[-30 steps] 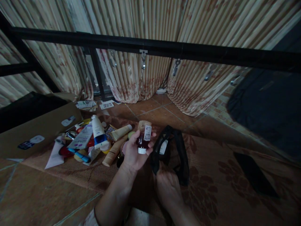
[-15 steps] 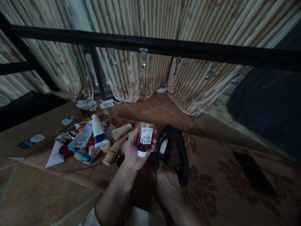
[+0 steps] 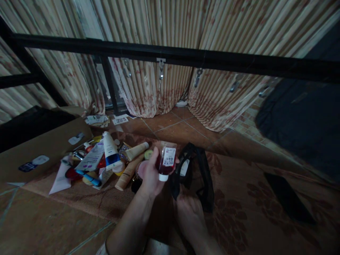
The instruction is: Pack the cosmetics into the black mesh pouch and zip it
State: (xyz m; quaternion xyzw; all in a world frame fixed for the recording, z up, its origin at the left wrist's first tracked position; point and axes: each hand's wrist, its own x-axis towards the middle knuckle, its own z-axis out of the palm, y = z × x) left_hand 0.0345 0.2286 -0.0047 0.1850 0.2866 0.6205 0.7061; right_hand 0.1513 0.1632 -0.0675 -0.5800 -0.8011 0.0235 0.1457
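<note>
My left hand (image 3: pixel 151 177) is closed around a small clear bottle (image 3: pixel 166 161) of dark red liquid, tilted with its white cap toward me and its printed label facing up. Just right of it, my right hand (image 3: pixel 188 207) grips the near edge of a black pouch (image 3: pixel 205 170) with its fingers curled. The pouch stands with its mouth spread, and something with a white label (image 3: pixel 184 167) shows inside. A pile of cosmetics lies left of my hands, among them a white and blue tube (image 3: pixel 111 150), a tan tube (image 3: pixel 129 173) and a pink tube (image 3: pixel 60 177).
A cardboard box (image 3: pixel 45 145) with dark material in it stands at the left. On the patterned mat (image 3: pixel 239 198) at the right lies a black flat phone-like slab (image 3: pixel 289 196). Papers (image 3: pixel 97 120) rest on the tiles near the curtains (image 3: pixel 143 88). A black metal bar (image 3: pixel 180 53) crosses above.
My left hand has shifted slightly right and down, turning the bottle a little closer to the pouch. My right hand keeps its hold on the pouch edge.
</note>
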